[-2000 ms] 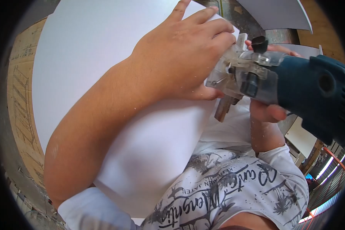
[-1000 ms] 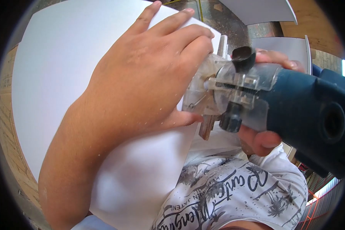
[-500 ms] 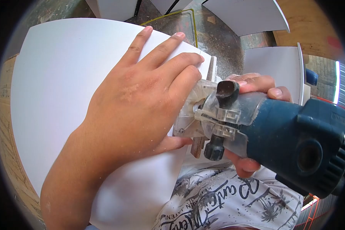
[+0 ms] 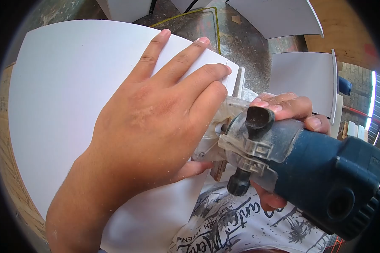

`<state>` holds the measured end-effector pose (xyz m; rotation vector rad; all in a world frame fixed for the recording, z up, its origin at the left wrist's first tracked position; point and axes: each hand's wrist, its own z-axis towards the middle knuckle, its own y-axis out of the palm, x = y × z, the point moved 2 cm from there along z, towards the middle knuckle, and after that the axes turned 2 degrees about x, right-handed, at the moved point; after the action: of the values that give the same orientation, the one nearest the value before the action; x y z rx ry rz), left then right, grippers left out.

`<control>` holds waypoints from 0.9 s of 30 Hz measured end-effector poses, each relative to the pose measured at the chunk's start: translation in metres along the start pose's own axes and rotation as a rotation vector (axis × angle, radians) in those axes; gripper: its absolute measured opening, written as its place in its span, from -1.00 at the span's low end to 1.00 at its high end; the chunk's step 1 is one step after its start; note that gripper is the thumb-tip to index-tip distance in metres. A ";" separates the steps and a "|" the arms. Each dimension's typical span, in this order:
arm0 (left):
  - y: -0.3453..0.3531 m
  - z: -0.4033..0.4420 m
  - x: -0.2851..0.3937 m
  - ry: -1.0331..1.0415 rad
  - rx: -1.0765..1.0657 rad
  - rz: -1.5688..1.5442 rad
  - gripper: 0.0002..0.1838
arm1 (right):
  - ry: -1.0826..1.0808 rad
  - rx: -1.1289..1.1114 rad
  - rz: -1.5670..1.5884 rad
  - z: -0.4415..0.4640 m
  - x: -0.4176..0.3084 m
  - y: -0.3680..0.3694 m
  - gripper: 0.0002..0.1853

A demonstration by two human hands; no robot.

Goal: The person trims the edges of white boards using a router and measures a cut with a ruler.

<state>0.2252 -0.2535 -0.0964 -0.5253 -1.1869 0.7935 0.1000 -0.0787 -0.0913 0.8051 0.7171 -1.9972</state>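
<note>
A blue trim router (image 4: 312,162) with a clear, dusty base lies on its side against the edge of a white board (image 4: 67,92). My right hand (image 4: 291,107) wraps around the router from behind, so only its fingers show above and below the body. My left hand (image 4: 156,111) lies over the board, fingers spread, with its index finger and thumb beside the router's clear base. Two black knobs, an upper one (image 4: 259,122) and a lower one (image 4: 239,182), stick out of the base clamp. My left palm hides part of the base and the board edge.
White panels (image 4: 302,82) stand to the right and at the back. Sawdust covers the dark floor (image 4: 251,55), where a yellow strip (image 4: 218,29) runs. Below the router is my printed shirt (image 4: 236,219). Wood (image 4: 3,156) shows at the left.
The router and my right hand have shifted down and slightly right in view, the router's rear end dipping lower. My left hand stays spread on the board, almost unmoved.
</note>
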 end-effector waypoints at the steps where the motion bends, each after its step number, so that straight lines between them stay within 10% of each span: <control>1: -0.001 0.001 0.004 0.022 0.059 -0.003 -0.20 | -0.041 0.036 0.038 0.001 0.004 0.007 0.19; 27: -0.002 0.006 0.005 -0.019 -0.048 0.016 -0.20 | 0.105 0.045 0.068 -0.002 -0.009 0.004 0.24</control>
<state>0.2205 -0.2506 -0.0899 -0.5685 -1.2232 0.7871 0.1077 -0.0747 -0.0864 0.9547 0.6969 -1.9273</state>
